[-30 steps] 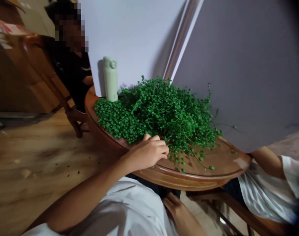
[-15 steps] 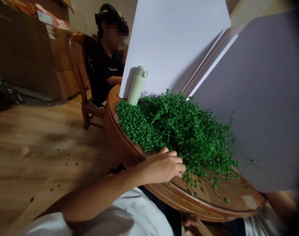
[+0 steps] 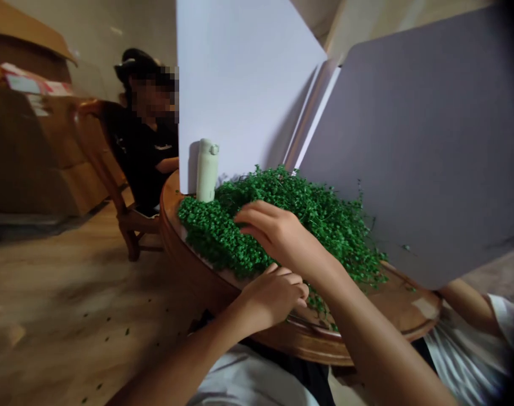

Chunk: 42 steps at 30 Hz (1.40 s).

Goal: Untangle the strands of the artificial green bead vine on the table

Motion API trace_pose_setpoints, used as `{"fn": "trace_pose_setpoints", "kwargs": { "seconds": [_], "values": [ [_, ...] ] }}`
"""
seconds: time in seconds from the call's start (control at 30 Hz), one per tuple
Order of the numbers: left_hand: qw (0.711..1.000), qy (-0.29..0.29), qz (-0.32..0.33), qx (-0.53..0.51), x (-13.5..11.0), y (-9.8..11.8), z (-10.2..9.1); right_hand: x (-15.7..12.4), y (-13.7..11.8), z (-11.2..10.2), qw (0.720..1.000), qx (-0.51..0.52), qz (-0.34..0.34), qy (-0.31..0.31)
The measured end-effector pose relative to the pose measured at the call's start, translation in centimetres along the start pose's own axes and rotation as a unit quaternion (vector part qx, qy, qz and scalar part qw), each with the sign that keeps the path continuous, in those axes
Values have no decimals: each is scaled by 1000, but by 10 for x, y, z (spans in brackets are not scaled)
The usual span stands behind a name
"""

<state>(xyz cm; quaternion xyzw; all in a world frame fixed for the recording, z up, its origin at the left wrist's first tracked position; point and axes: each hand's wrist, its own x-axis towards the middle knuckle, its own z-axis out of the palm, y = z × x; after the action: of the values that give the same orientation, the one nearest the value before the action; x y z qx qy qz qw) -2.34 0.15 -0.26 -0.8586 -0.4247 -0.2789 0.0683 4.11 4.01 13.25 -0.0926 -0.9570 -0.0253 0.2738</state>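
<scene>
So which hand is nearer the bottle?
The right hand, the upper one in the picture, over the green plants. The left hand is lower, curled by the table's near edge, farther from the bottle.

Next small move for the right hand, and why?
Probably lower the right hand slightly onto the low green pile in front of the bottle: it appears poised over that pile, and the left hand sits out of its way by the table's near edge. I can't tell whether the right hand holds anything.

Homelike room with wooden chair (image 3: 135,221)
</scene>
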Motion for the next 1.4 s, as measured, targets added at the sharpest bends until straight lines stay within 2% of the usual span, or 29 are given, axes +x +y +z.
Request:
{"fn": "trace_pose_setpoints", "kwargs": {
  "seconds": [0.1,0.17,0.23,0.3,0.37,0.47,0.57,0.63,0.7,0.77,0.9,1.07,1.3,1.4],
  "values": [
    [997,-63,20,-41,6,-1,-1,43,30,1,997,-67,-18,-35],
    [994,-86,17,-61,9,-1,-2,45,31,-6,995,-98,-25,-27],
    [994,-83,22,-67,9,-2,-2,29,16,-19,994,-106,-30,0],
    [995,-64,35,-62,6,-3,-1,-5,-4,-34,992,-120,-5,26],
    [997,-42,33,-46,4,-4,-1,-50,-23,-43,993,-111,40,29],
    [998,-39,27,-45,2,-4,-2,-124,-41,-39,982,-106,143,64],
    [996,-43,42,-62,3,-4,-3,-185,-40,-24,950,-84,277,118],
    [996,-36,49,-60,4,-4,-4,-211,-32,-14,935,-74,323,128],
    [996,-33,54,-56,5,-4,-4,-227,-25,-5,927,-68,347,122],
    [996,-38,56,-56,5,-3,-5,-234,-21,4,927,-61,353,112],
    [995,-55,45,-63,6,-3,-5,-241,-25,17,941,-37,317,115],
    [994,-67,35,-78,6,-4,-5,-245,-34,21,949,-43,294,109],
    [994,-47,27,-96,5,-4,-6,-218,-30,10,957,-38,272,93],
    [995,-28,17,-99,5,-3,-5,-208,-22,11,963,-24,263,55]
  ]
}}
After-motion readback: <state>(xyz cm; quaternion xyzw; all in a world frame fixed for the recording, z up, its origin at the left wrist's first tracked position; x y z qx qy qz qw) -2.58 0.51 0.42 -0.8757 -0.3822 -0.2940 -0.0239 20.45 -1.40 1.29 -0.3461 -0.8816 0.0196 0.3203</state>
